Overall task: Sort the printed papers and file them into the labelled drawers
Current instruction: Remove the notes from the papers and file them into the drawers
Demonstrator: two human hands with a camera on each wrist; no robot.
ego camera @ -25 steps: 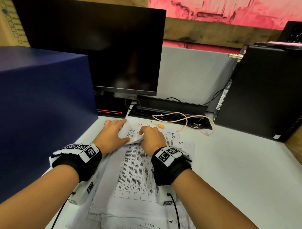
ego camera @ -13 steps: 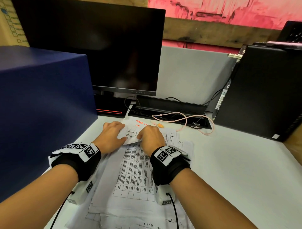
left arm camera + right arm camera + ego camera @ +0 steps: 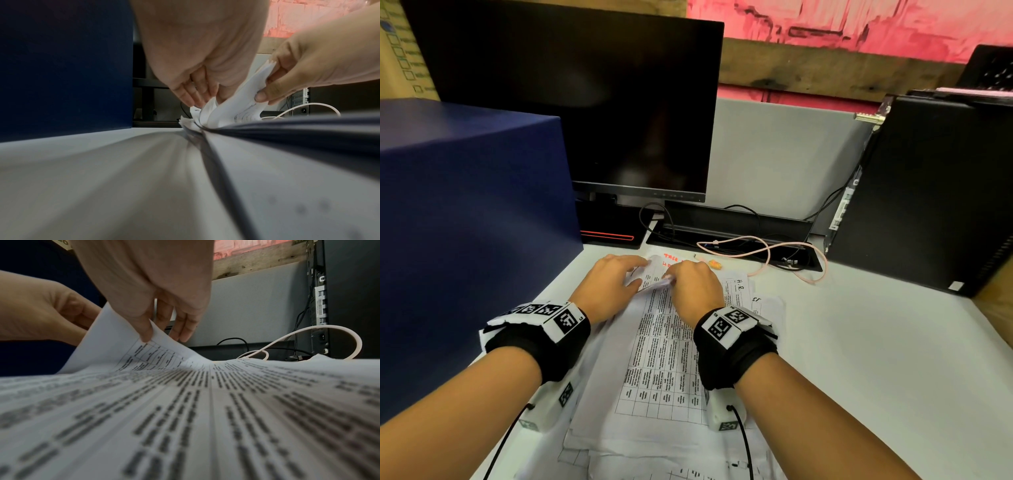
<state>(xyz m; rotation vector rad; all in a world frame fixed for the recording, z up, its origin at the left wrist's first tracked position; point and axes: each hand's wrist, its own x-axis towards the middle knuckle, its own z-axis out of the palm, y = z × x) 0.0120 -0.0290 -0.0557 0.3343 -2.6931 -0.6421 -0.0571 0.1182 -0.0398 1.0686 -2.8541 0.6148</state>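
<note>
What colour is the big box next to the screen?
The box is dark blue. It shows best in the head view.

Head cam: high, looks down over desk (image 3: 893, 359). Wrist cams: desk-level, close, facing fwd; all share lifted paper corner (image 3: 654, 282).
</note>
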